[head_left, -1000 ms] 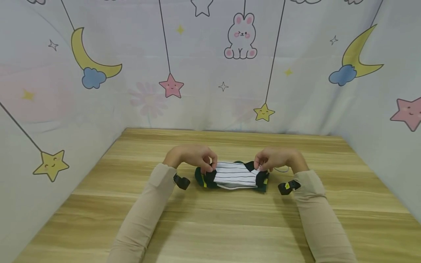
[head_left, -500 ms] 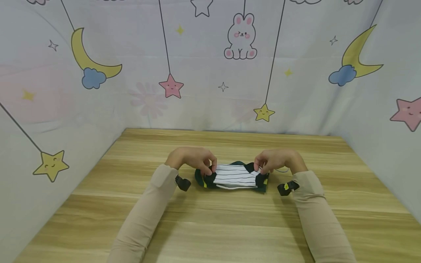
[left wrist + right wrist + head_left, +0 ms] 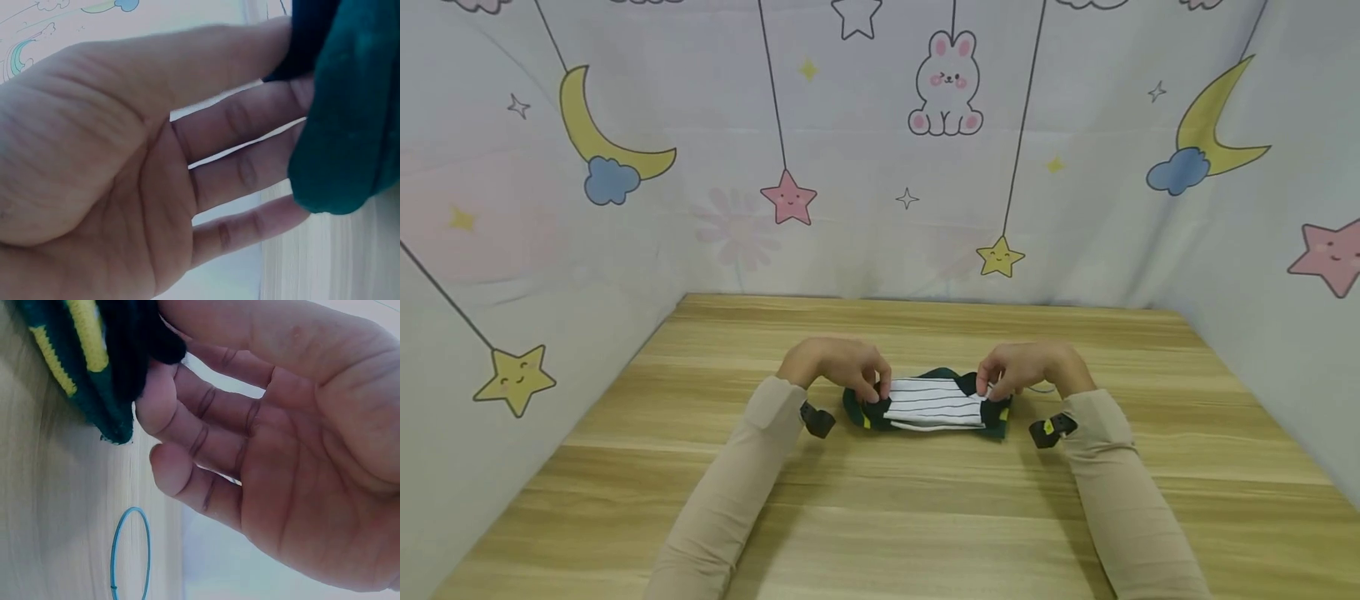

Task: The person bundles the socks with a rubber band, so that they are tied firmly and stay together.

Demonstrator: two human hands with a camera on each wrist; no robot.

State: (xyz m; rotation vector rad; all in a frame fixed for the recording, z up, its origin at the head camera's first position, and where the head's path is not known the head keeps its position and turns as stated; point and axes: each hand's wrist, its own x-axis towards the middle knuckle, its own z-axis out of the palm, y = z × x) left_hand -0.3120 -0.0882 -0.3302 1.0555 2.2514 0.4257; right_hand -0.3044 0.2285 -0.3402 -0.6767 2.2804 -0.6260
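A folded bundle of socks lies on the table, a white sock with black stripes and black ends [image 3: 934,400] on top of dark green ones with yellow bands [image 3: 995,432]. At its left end my left hand [image 3: 844,365] pinches the black part between thumb and fingers; in the left wrist view the green fabric [image 3: 347,125] hides the fingertips of that hand [image 3: 156,144]. My right hand [image 3: 1028,367] pinches the black part at the right end. The right wrist view shows black cloth at the thumb and fingers of that hand [image 3: 275,425], beside the green fabric [image 3: 106,406].
A thin blue loop [image 3: 113,562] lies on the wooden table [image 3: 880,517], just right of the bundle and partly behind my right hand. Printed white curtains [image 3: 865,150] stand along the back and both sides of the table.
Both hands have come down slightly with the striped sock between them, and it lies a little lower and flatter on the green ones. The grips look the same.
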